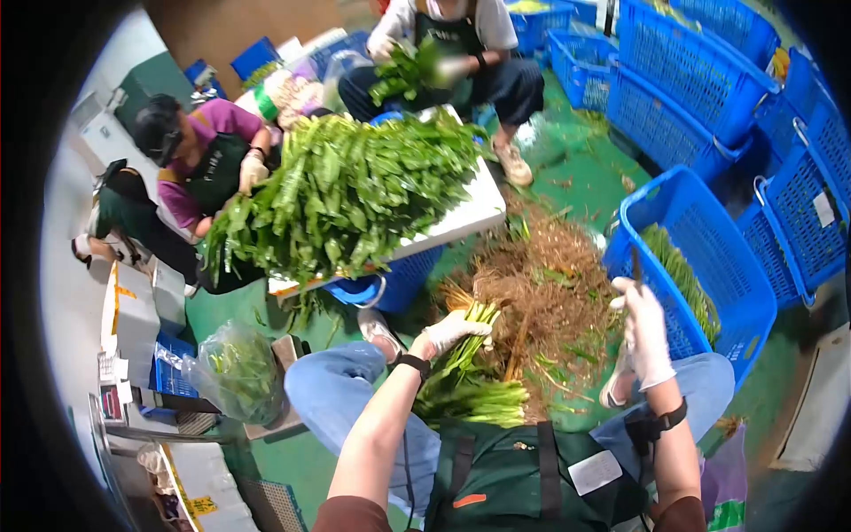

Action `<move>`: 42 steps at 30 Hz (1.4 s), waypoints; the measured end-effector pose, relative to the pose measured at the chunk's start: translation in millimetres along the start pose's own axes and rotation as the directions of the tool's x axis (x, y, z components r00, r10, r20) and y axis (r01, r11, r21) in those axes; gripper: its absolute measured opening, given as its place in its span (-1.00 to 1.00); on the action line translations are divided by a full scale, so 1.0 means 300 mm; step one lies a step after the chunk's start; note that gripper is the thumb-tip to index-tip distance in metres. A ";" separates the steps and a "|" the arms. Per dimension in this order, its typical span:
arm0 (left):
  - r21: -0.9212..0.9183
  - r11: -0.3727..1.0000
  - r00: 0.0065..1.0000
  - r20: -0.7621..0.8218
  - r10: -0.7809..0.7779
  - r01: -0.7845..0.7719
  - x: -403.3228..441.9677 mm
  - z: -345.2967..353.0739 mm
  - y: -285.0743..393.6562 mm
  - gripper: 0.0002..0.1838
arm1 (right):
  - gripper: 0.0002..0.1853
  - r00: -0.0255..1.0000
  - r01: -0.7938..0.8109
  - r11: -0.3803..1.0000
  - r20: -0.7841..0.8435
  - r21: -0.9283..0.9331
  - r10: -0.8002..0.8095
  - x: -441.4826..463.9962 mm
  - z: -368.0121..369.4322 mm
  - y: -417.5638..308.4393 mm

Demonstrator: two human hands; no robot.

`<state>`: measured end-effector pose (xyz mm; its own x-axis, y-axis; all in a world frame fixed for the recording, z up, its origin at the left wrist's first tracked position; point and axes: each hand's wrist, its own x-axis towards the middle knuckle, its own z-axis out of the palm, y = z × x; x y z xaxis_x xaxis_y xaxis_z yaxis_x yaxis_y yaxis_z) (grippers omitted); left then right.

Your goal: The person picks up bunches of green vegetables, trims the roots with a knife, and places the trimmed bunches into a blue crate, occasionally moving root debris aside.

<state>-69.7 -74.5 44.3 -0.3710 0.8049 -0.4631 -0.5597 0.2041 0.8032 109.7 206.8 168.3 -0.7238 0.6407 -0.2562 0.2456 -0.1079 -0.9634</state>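
My left hand (454,332), in a white glove, is closed around a bunch of leafy greens (463,362), its pale stem ends pointing up and away from me. More cut stems (487,403) lie just below, near my lap. My right hand (645,330), also gloved, is raised at the right beside a blue crate and closed on a thin dark knife (636,263), seen almost edge-on. Between and beyond my hands, a heap of brown roots and trimmings (554,288) covers the floor.
A white board (461,217) ahead carries a big pile of leafy greens (355,182). Two co-workers (208,164) (443,53) sit around it. The blue crate (700,239) on my right holds greens; stacked crates (691,80) stand behind. A plastic bag of greens (239,368) lies left.
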 end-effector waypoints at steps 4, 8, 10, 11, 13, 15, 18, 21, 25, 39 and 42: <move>-0.019 0.999 0.999 0.024 0.037 -0.036 -0.132 0.090 0.159 -0.80 | -0.73 0.938 0.330 0.940 0.139 -0.084 -0.317 -0.108 0.095 0.179; 0.027 1.000 0.995 0.100 -0.009 0.006 -0.252 0.219 0.227 -0.70 | -0.81 0.725 0.683 0.655 0.196 -0.323 -0.660 -0.312 0.218 0.065; -0.001 1.000 0.991 0.135 0.012 -0.012 -0.247 0.251 0.204 -0.74 | -0.80 0.598 0.766 0.400 0.332 -0.502 -0.729 -0.309 0.224 0.074; -0.033 0.999 0.993 0.122 0.000 0.004 -0.249 0.269 0.192 -0.78 | -0.81 0.598 0.752 0.367 0.332 -0.548 -0.730 -0.299 0.234 0.092; 0.034 0.999 0.994 0.108 -0.010 0.006 -0.221 0.265 0.162 -0.78 | -0.82 0.614 0.720 0.340 0.325 -0.605 -0.720 -0.284 0.243 0.113; 0.032 0.999 0.992 0.122 -0.022 0.018 -0.188 0.258 0.122 -0.77 | -0.84 0.648 0.686 0.316 0.355 -0.655 -0.674 -0.272 0.238 0.135; 0.019 0.997 0.989 0.126 -0.078 0.076 -0.177 0.268 0.120 -0.77 | -0.83 0.613 0.726 0.323 0.359 -0.607 -0.704 -0.249 0.232 0.166; 0.038 0.992 0.985 0.119 -0.123 0.119 -0.169 0.269 0.119 -0.80 | -0.82 0.603 0.741 0.303 0.395 -0.599 -0.693 -0.243 0.238 0.171; -0.046 0.979 0.964 0.187 -0.186 0.198 -0.160 0.282 0.095 -0.78 | -0.79 0.632 0.699 0.292 0.374 -0.653 -0.679 -0.221 0.244 0.235; -0.308 0.941 0.990 0.073 -0.121 0.138 -0.080 0.355 0.088 -0.70 | -0.67 0.873 0.474 0.827 0.045 -0.302 -0.485 -0.250 0.190 0.234; -0.198 0.979 0.998 0.037 -0.051 0.057 -0.069 0.370 0.075 -0.68 | -0.74 0.838 0.525 0.792 0.027 -0.310 -0.545 -0.246 0.163 0.229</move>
<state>7.7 -24.6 113.3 -0.3144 0.8137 -0.4890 -0.7155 0.1354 0.6853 148.4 115.0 117.0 -0.7581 0.5749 0.3077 0.0147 0.4869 -0.8733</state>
